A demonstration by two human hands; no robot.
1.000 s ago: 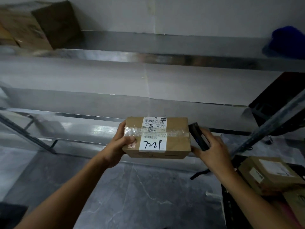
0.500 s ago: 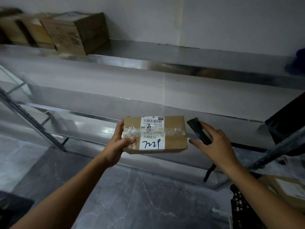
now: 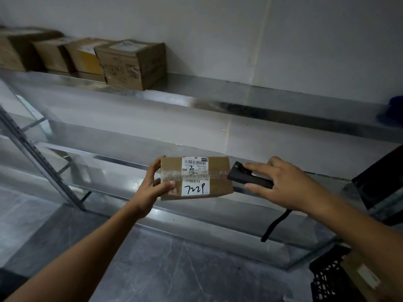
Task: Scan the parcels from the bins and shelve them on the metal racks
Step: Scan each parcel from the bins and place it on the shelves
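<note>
My left hand (image 3: 152, 188) grips the left end of a small brown cardboard parcel (image 3: 218, 186), held level in front of the metal rack (image 3: 239, 105). Its top bears clear tape and a white label with "7229" handwritten on it. My right hand (image 3: 285, 184) holds a black handheld scanner (image 3: 248, 176) just to the right of the parcel, its head close to the box's right edge. A black wrist strap (image 3: 274, 225) hangs down from the scanner.
Several brown boxes (image 3: 128, 64) stand in a row on the upper shelf at the left. A lower shelf (image 3: 218, 216) runs behind the parcel. A black plastic crate (image 3: 327, 277) with a parcel sits at the bottom right. A slanted rack post (image 3: 41, 158) stands left. Something blue (image 3: 394, 110) lies at far right.
The view has swung up and left, bringing more boxes on the upper shelf into sight. The parcel and scanner are raised toward the rack, and the scanner now lies flatter beside the parcel.
</note>
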